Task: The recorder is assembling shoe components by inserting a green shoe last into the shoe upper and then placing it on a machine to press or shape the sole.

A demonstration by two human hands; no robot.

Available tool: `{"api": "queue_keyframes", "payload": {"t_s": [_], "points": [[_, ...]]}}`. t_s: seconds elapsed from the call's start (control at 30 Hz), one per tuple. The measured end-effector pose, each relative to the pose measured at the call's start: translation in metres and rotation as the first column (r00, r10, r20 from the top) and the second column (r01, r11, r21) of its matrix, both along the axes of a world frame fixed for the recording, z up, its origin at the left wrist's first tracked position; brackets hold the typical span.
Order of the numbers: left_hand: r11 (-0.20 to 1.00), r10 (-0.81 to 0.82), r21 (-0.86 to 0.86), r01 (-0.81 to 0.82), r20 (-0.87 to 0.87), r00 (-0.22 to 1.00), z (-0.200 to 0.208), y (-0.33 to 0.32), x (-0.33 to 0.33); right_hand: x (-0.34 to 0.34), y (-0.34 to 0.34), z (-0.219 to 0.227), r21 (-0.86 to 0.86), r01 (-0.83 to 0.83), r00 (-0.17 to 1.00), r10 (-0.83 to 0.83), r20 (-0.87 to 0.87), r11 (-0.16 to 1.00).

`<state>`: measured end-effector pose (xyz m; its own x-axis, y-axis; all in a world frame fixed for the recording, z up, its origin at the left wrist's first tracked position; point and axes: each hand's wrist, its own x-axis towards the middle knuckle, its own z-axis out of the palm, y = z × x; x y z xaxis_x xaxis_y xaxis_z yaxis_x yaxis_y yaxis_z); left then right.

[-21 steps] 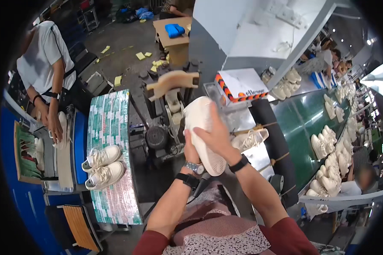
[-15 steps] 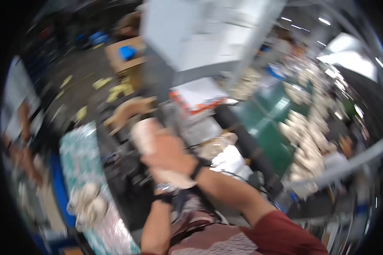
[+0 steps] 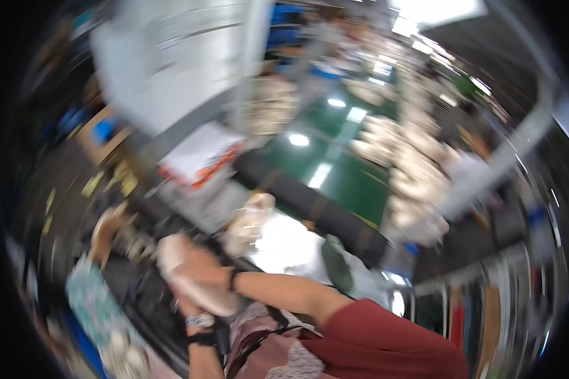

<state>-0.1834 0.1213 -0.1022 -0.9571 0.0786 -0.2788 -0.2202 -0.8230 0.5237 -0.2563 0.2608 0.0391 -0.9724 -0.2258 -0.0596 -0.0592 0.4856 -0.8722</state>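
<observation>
Low at centre-left, both my hands are on a pale cream, long, rounded shoe-shaped piece (image 3: 208,295), blurred by motion. My right hand (image 3: 203,270) lies across its middle from above, a dark band at the wrist. Beneath and to the left, my left hand (image 3: 184,304) grips it, fingers largely hidden; a silvery watch and a dark band circle that wrist. A tan curved piece (image 3: 105,230) lies beyond my hands on the left. Under and beside them is a dark cluttered surface (image 3: 136,281) whose details are smeared.
Teal-patterned plastic wrap (image 3: 91,290) bears a cream bundle (image 3: 123,357) at left. Ahead stand a white-topped stack with orange edging (image 3: 202,155), a pale cabinet (image 3: 171,63) and a carton (image 3: 104,139). A black roller (image 3: 316,202) borders a green surface (image 3: 335,142) with cream heaps (image 3: 408,164).
My view has swung to the right, so the surroundings have slid left in the picture. Both hands stay on the shoe-shaped piece, which now sits lower and farther left in view.
</observation>
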Motion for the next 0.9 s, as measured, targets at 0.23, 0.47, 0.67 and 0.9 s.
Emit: {"api": "queue_keyframes", "payload": {"t_s": [0.23, 0.47, 0.67, 0.9], "points": [[0.933, 0.359, -0.162, -0.323, 0.324, 0.875, 0.089, 0.103, 0.027, 0.015, 0.060, 0.007, -0.158, -0.144, 0.981, 0.163, 0.110, 0.977], [0.902, 0.432, -0.051, -0.429, 0.159, 0.888, 0.142, 0.039, -0.030, -0.037, -0.018, 0.067, -0.038, -0.293, 0.909, 0.266, -0.321, 0.955], [0.907, 0.349, 0.211, -0.364, 0.109, 0.931, 0.109, 0.055, -0.067, -0.046, -0.017, 0.081, 0.335, -0.128, 0.871, 0.267, -0.412, 0.934], [0.974, 0.005, 0.227, 0.014, -0.083, 0.997, -0.010, -0.031, 0.028, -0.008, -0.081, 0.099, 0.322, -0.097, 0.916, 0.211, -0.340, 0.942]]}}
